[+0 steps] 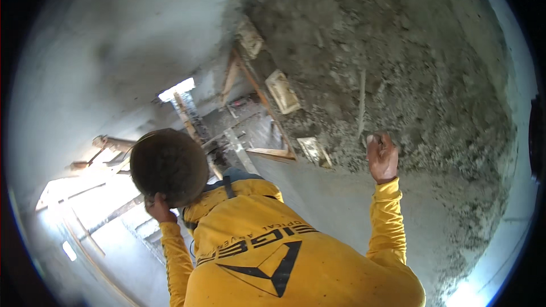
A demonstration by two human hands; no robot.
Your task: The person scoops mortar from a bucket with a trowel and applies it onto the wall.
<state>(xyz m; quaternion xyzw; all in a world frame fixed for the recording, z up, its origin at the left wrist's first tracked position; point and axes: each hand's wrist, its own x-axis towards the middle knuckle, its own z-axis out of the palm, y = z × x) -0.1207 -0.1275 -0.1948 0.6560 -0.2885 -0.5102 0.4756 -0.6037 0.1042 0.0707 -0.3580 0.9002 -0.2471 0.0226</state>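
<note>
My left hand (160, 207) grips the lower rim of a round, dark bucket (169, 166), which is held up at the left beside my body. Its round face looks grey-brown and dim, so what it contains is hard to make out. On the other side, my right hand (382, 158) is raised with curled fingers in front of a wall patch of rough, wet-looking grey mortar (421, 74). A thin pale strip (362, 102) runs up the mortar just above that hand. Whether it is a tool's edge in my grip or a mark on the wall, I cannot tell.
Several pale rectangular pieces, one a box-like piece (282, 91), sit along the mortar's left edge. Wooden boards (256, 79) stand beside them. Farther left are poles and planks (116, 143) before a bright opening (85, 179). A smooth grey surface (142, 34) spans the upper left.
</note>
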